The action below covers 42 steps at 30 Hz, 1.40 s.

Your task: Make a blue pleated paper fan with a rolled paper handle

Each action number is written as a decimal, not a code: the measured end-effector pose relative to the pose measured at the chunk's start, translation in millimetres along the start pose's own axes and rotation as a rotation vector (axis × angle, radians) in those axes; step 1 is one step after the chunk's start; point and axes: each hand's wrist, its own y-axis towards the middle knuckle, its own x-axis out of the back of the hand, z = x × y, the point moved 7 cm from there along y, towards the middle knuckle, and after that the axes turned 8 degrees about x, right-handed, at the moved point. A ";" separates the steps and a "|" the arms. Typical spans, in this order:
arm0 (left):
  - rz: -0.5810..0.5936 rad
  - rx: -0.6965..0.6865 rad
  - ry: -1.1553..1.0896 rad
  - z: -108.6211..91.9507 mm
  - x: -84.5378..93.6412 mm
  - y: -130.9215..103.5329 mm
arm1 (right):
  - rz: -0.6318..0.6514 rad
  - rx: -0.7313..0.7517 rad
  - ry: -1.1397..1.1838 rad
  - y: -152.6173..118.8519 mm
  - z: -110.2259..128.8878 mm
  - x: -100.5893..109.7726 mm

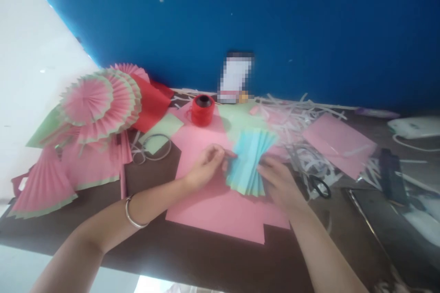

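Note:
A light-blue pleated paper (pixel 249 162) with pale green edges stands between my hands, above stacked pink paper sheets (pixel 220 215). My right hand (pixel 280 183) grips its right side, fingers against the folds. At its left edge, my left hand (pixel 208 167) has its fingers drawn together, fingertips at the paper. Blur hides whether thread or a paper edge lies between those fingers. Behind my left hand, a red thread spool (pixel 202 112) stands upright on the pink paper.
Pink pleated fans (pixel 99 100) with green rims pile up at left beside red paper (pixel 153 103). White paper strips (pixel 309 160) lie around black-handled scissors (pixel 319 186) at right. A phone (pixel 235 78) leans on the blue wall. A bangle-like ring (pixel 156 136) lies left of centre.

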 end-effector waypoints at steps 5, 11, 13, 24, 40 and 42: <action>-0.056 -0.004 -0.025 -5.5 0.9 0.1 | 0.026 -0.012 -0.046 2.5 -2.7 -1.5; -0.110 -0.107 0.146 -24.3 -7.2 -9.0 | -0.008 -0.052 -0.072 1.9 -10.8 1.3; -0.101 -0.169 0.247 -35.4 -14.0 -16.9 | 0.016 -0.070 -0.010 -0.6 -11.4 -4.4; 0.093 -0.180 1.043 -47.7 -26.1 -24.5 | 0.198 -0.142 -0.249 -10.2 -18.1 -25.4; -0.227 -0.232 0.790 -45.5 13.7 -26.6 | 0.070 -0.138 -0.186 -9.1 -13.7 -19.2; -0.358 -0.252 0.790 -48.5 22.5 -35.6 | 0.085 -0.104 -0.205 -9.5 -10.2 -21.7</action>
